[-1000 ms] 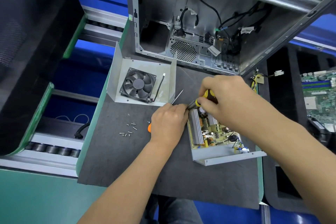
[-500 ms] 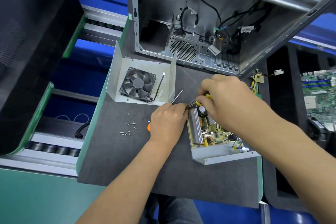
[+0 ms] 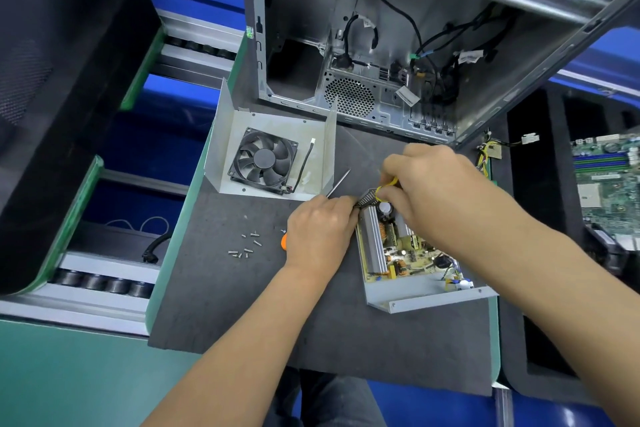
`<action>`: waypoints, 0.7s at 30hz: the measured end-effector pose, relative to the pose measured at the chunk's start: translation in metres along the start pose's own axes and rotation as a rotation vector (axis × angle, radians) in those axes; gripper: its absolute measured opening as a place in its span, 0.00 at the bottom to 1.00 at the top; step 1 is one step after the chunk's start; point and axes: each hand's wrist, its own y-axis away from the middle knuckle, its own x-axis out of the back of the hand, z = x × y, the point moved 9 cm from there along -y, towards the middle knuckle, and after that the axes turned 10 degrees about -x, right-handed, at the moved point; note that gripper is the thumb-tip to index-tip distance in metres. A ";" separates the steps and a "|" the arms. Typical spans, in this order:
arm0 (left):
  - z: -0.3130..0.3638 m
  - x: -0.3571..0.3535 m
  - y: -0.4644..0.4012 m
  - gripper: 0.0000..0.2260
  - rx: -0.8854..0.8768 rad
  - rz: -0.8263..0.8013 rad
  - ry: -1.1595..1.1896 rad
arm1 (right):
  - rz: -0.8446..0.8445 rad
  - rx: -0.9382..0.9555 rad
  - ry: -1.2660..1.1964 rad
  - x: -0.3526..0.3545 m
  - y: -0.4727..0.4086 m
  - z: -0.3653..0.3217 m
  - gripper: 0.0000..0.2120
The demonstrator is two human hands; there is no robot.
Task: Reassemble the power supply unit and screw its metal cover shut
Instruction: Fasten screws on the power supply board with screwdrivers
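The open power supply base (image 3: 420,300) lies on the grey mat, its circuit board (image 3: 403,255) and heat sinks exposed. My left hand (image 3: 320,232) grips the base's far left corner at the perforated end wall (image 3: 367,198). My right hand (image 3: 436,191) is curled round a yellow-and-black screwdriver (image 3: 385,188), held over the board's far end; its tip is hidden. The metal cover (image 3: 251,120) lies open to the left with the black fan (image 3: 265,159) in it. Several loose screws (image 3: 246,247) lie on the mat left of my left hand.
An orange-handled screwdriver (image 3: 284,241) lies under my left hand, its shaft (image 3: 339,182) pointing to the cover. An open computer case (image 3: 381,45) stands behind. A motherboard (image 3: 609,177) sits at the right. Roller rails (image 3: 100,282) and a black tray are at the left.
My right hand has sunk a little and closed further over the screwdriver handle, so less of it shows. My left hand and the base have stayed in place.
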 end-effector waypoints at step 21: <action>0.000 0.001 -0.002 0.07 0.023 -0.066 0.043 | -0.146 -0.054 -0.072 -0.009 0.009 0.017 0.13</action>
